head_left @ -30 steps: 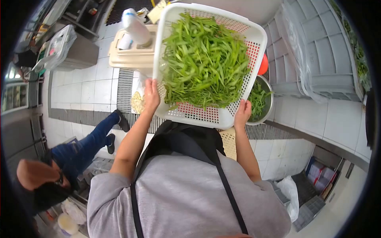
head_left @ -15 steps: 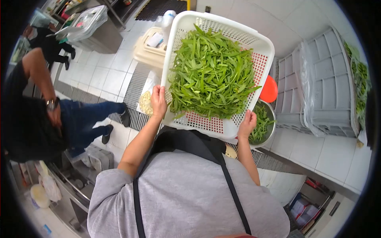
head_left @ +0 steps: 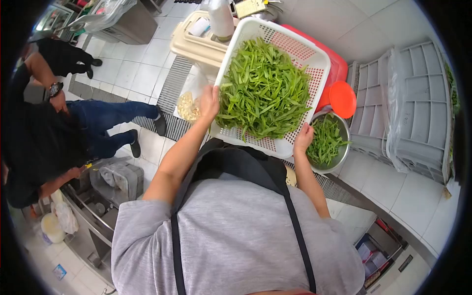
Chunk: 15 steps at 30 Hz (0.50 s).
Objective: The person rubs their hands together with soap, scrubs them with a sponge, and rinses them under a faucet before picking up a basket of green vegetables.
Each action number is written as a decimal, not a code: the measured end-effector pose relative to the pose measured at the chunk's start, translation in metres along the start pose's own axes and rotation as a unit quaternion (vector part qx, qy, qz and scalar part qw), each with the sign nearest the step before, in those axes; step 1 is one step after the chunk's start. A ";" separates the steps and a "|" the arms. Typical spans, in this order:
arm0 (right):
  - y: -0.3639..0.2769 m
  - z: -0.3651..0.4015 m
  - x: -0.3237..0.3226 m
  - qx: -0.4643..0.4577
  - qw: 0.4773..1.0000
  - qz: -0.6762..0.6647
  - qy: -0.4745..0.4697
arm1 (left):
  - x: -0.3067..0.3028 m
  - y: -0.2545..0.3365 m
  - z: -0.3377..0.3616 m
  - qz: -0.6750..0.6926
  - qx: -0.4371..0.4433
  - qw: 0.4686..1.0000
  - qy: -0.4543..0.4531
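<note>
A white perforated plastic basket (head_left: 318, 66) is in front of me, tilted in view and heaped with long-leaved green vegetables (head_left: 265, 91). My left hand (head_left: 209, 102) grips its left rim, and my right hand (head_left: 303, 136) holds the near right corner. Part of each hand's fingers is hidden by the rim. Beside my right hand is a metal bowl (head_left: 345, 149) with more cut greens (head_left: 325, 141) in it. Just beyond that bowl is a round orange-red lid or dish (head_left: 342, 99). Close to my left hand lies a clear bag of pale peeled pieces (head_left: 188, 106), perhaps garlic.
A red container (head_left: 338, 65) shows behind the basket. Grey crates (head_left: 418, 110) stand along the right wall. A beige lidded box (head_left: 196, 48) and a wrapped roll (head_left: 221, 19) are at upper left. A person in dark clothes (head_left: 37, 128) stands at left, another person (head_left: 59, 55) farther back.
More of the red container and of the bowl beside the basket shows now, as the basket and my view have shifted. The person at left has moved an arm. Both my hands keep their hold.
</note>
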State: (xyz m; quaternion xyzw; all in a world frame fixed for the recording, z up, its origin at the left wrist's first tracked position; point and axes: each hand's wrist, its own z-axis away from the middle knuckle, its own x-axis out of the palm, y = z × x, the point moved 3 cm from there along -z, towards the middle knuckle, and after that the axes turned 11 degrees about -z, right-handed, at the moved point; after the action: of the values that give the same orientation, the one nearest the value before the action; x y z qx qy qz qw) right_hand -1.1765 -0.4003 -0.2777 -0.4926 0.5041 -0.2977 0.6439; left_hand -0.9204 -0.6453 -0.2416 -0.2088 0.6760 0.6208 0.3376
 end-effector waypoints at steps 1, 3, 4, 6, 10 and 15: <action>0.010 0.001 -0.001 0.023 0.999 0.029 0.001 | 0.007 -0.001 0.001 -0.011 -0.007 1.000 -0.015; 0.028 0.000 -0.008 0.020 0.999 0.048 -0.001 | 0.025 -0.012 0.007 -0.019 -0.064 0.995 -0.069; 0.035 -0.003 -0.009 0.042 0.992 0.101 -0.060 | 0.037 -0.020 0.006 -0.020 -0.070 0.994 -0.077; 0.037 -0.004 -0.008 0.071 0.976 0.153 -0.138 | 0.051 -0.032 0.005 -0.046 -0.082 0.992 -0.086; 0.025 -0.006 -0.010 0.039 0.935 0.233 -0.266 | 0.074 -0.069 0.006 -0.070 -0.093 0.985 -0.125; -0.012 -0.042 0.005 -0.065 0.946 0.189 -0.254 | 0.062 -0.088 -0.010 0.025 -0.074 0.986 -0.144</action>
State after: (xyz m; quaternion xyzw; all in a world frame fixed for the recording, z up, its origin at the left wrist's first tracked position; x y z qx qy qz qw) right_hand -1.2127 -0.4228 -0.2686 -0.4882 0.4265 -0.0019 0.7614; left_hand -0.9027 -0.6587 -0.3477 -0.1248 0.5772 0.7012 0.3994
